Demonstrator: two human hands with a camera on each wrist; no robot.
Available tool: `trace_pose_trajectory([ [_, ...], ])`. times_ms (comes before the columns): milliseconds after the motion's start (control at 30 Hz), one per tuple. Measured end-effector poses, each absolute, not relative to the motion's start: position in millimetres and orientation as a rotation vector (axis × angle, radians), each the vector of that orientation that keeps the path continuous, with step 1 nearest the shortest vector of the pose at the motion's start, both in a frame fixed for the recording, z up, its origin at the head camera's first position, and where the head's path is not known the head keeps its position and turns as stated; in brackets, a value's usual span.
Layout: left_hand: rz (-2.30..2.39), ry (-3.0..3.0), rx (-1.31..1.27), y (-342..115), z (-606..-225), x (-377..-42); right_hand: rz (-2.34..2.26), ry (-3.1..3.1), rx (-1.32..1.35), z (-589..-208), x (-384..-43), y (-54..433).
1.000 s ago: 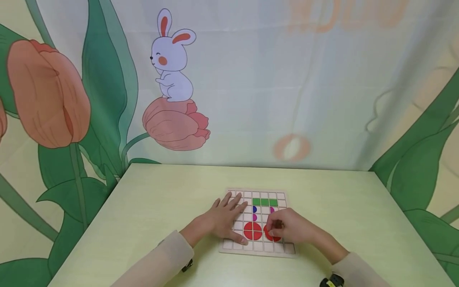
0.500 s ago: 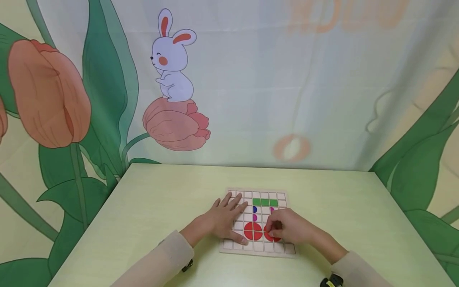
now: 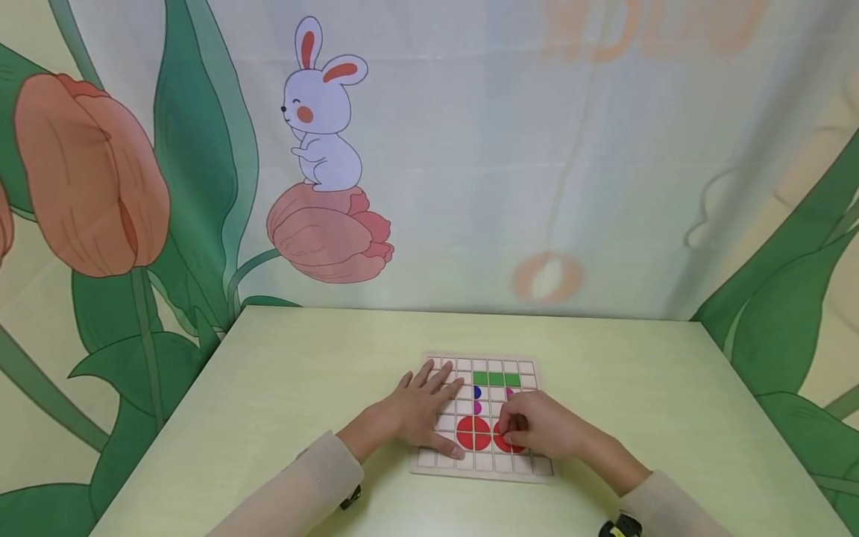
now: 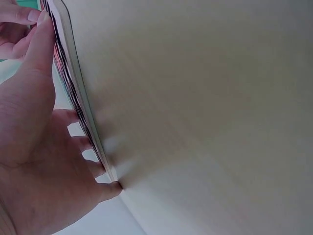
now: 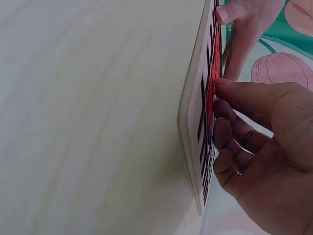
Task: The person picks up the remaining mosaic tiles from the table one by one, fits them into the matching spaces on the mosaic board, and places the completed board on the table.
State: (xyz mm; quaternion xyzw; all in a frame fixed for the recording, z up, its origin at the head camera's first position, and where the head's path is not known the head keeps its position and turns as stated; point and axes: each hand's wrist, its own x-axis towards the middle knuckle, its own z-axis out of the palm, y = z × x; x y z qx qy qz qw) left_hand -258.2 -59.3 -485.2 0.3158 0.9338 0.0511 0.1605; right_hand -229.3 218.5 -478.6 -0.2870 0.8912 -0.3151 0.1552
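Note:
A square wooden grid board [image 3: 483,462] lies on the table, with coloured pieces in its cells. My left hand [image 3: 424,406] rests flat on its left side, fingers spread. Curled fingers of my right hand [image 3: 550,421] pinch at a red quarter-circle piece [image 3: 506,445] on the right, partly covering the red circle there. A full red circle [image 3: 466,441] sits between the hands. Above are a green row [image 3: 495,379], a blue half-circle [image 3: 477,392] and magenta half-circles [image 3: 477,408]. In the right wrist view, the thumb tip meets a red piece [image 5: 210,103] at the board's surface.
The pale table [image 3: 302,358] extends around the board on all sides. Behind its far edge hangs a curtain [image 3: 456,186] printed with a rabbit and tulips. Both wrists wear dark bands below beige sleeves [image 3: 302,485].

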Motion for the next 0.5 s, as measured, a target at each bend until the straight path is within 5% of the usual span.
trace_pose_trajectory([
  [500,0.145,2.650,0.914,-57.0,-493.0,-251.3,-0.826,2.585,-0.827,-489.0,-220.4,217.5],
])
